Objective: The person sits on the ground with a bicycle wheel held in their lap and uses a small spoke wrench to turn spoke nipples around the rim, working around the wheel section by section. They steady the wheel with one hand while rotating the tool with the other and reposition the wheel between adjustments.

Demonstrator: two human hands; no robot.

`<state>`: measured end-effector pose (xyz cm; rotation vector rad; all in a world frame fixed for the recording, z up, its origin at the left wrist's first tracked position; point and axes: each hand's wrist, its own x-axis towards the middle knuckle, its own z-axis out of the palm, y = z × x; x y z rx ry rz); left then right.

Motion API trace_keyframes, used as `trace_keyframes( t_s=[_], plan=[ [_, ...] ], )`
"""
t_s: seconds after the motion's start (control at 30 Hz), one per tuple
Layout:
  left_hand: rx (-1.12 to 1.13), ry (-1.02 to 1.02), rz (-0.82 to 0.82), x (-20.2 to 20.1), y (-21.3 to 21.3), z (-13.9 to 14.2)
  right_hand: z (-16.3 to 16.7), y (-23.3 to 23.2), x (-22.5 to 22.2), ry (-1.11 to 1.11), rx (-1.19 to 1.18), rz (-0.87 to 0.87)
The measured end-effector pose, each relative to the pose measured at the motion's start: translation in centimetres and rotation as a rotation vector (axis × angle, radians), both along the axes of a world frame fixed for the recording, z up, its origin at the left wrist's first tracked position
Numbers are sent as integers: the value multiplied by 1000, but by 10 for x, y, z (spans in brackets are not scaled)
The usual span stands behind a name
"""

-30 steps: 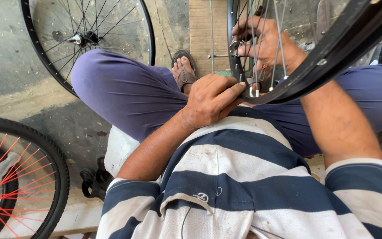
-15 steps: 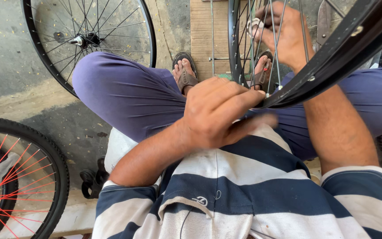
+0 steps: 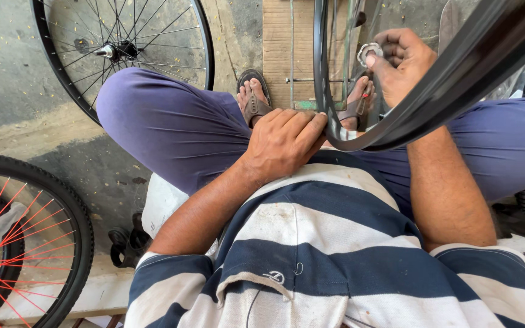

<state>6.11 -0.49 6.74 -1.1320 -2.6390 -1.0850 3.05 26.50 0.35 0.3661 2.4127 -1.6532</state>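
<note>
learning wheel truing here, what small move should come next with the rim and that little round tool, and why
Probably bring the round metal tool, pinched in the right hand, down onto a spoke of the black rim. The left hand already steadies the rim at its lower edge against the lap, and the tool sits raised among the spokes, though whether it grips one cannot be told.
</note>
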Motion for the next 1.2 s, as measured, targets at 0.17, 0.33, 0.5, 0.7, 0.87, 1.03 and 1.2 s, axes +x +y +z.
trace_keyframes(
  t_s=[0.17,0.33,0.5,0.7,0.87,1.03,1.2],
  plan=[
    [-9,0,-3,-1,2,2,1,1,0,29,39,18],
    [-19,0,-4,0,3,0,-5,3,1,17,24,7],
    [-21,-21,-5,2,4,-4,-10,5,2,58,47,27],
    [-11,-14,3,1,3,-2,-9,4,0,17,24,13],
    [16,-11,-14,-12,3,19,-18,11,4,-14,-14,3],
    [267,-30,-4,-17,0,54,-32,20,8,-132,-52,60],
    [216,-21,-64,-18,-2,40,-27,16,12,-254,-241,90]
  ],
)
